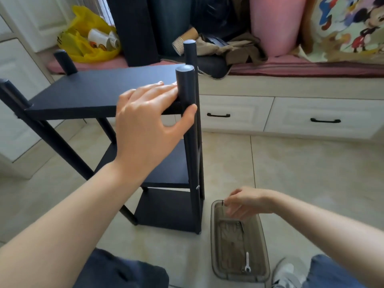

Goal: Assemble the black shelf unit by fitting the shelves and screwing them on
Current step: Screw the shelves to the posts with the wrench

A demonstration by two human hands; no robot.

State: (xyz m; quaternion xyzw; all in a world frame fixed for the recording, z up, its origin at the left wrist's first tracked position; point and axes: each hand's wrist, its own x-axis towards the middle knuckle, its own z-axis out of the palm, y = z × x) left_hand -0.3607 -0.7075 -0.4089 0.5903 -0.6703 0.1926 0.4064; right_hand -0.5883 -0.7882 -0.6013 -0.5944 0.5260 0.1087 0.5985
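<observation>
Standing on the pale tiled floor at centre left of the frame, the black shelf unit (93, 94) has three flat matte boards stacked one above another between four round, smooth posts. The left hand (145, 125) lies on the right end of the top board, fingers straight and together, their tips against the near right post (185, 84) and the thumb laid across that post's front. Lower right of the unit, the right hand (247, 202) hangs over a smoky translucent plastic tray (216, 246) on the floor, its fingertips pinched on a small dark piece (223, 203) too thin to identify. One little pale wrench (247, 262) lies in the tray's near end.

Across the upper frame runs a window seat with a pink cushion (291, 63), and two white panelled drawers below it carry one black handle (218, 115) each. At upper left a crumpled yellow plastic bag (83, 42) holds paper cups. A pink cylindrical bolster (274, 26) stands at upper right.
</observation>
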